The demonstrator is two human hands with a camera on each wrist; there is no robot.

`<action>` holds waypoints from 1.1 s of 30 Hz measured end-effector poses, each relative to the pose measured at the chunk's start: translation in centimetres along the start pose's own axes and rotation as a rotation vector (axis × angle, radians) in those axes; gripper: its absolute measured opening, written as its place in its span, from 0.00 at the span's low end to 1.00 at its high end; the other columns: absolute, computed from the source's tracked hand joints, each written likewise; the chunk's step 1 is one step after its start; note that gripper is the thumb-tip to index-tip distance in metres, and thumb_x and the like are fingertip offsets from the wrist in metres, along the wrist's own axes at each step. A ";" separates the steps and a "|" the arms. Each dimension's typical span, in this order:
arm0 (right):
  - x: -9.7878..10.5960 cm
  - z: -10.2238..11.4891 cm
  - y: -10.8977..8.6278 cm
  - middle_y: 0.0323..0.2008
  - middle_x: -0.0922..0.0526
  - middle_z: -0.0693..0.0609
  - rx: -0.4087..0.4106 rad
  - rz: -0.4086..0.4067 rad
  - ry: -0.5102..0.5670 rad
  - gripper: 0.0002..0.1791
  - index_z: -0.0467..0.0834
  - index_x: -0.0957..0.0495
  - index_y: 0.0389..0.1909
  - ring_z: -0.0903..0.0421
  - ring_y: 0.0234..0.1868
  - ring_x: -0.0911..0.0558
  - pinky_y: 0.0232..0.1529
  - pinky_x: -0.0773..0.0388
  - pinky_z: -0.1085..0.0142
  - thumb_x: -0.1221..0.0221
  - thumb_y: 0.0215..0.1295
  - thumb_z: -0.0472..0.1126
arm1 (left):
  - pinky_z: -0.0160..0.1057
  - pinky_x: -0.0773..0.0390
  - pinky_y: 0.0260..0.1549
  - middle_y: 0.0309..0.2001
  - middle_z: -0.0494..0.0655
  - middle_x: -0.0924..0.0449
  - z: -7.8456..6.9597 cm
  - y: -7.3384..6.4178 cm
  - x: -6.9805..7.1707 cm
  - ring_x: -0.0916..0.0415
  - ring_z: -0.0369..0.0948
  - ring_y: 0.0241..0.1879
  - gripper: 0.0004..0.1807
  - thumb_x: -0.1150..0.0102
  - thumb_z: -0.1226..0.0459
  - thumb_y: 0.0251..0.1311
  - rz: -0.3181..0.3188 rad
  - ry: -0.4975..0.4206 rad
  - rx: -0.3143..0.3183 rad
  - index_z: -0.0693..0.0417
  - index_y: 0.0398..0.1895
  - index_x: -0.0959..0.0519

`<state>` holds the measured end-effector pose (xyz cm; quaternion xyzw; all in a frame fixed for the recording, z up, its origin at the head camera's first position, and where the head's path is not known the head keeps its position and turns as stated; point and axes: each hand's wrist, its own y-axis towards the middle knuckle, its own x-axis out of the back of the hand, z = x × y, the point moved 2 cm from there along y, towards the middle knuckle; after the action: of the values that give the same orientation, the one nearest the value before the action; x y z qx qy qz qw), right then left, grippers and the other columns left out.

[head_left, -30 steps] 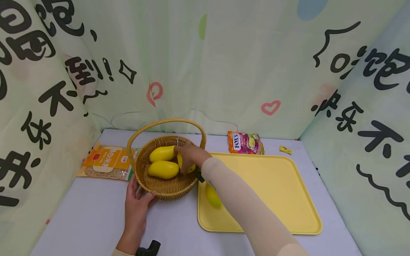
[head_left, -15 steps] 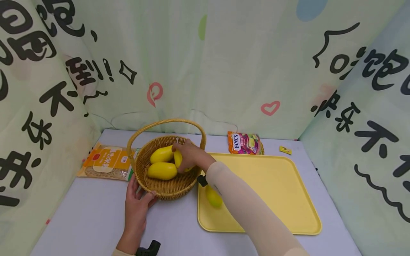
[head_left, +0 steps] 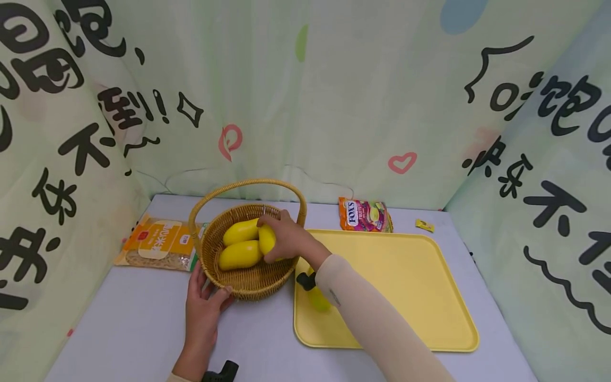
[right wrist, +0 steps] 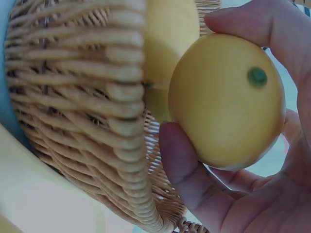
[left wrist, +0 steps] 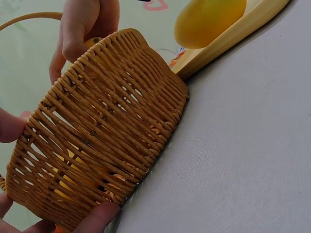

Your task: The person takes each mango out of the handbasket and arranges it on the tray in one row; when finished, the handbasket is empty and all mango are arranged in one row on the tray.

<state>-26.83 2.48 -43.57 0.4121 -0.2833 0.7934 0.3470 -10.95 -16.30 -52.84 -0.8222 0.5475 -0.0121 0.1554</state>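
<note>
A wicker basket point(head_left: 258, 284) with a tall arched handle stands on the table, holding two yellow mangoes point(head_left: 238, 255) that lie side by side. My left hand point(head_left: 204, 307) grips its near left side, thumb at the rim and fingers against the woven wall. At the basket's right rim, my right hand point(head_left: 291, 239) holds another yellow mango point(right wrist: 223, 102) between thumb and fingers; its green stem nub shows in the right wrist view. One more mango point(left wrist: 209, 22) lies on the yellow tray point(head_left: 391, 292), partly hidden in the head view by the right wrist's black camera.
An orange bag of grain point(head_left: 159, 244) lies left of the basket. Behind the tray are a Fox's candy bag point(head_left: 365, 215) and a small yellow wrapped candy point(head_left: 425, 225). Printed curtains point(head_left: 353, 106) enclose the table's back and sides.
My right hand has drawn the mango slightly right and up, away from the other two toward the basket's right rim. My left hand stays in place on the basket.
</note>
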 end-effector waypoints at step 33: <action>-0.9 -0.5 -9.8 0.65 0.32 0.46 0.113 -0.196 0.349 0.48 0.58 0.30 0.70 0.48 0.57 0.25 0.52 0.18 0.55 0.23 0.42 0.48 | 0.38 0.13 0.53 0.87 0.40 0.55 0.2 0.0 0.1 0.38 0.49 0.78 0.58 0.39 0.75 0.66 -0.004 0.001 0.002 0.18 0.85 0.57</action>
<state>-19.01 8.46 -42.96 0.3128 -0.1324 0.8298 0.4429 -10.88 -16.31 -53.01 -0.8233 0.5457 -0.0134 0.1557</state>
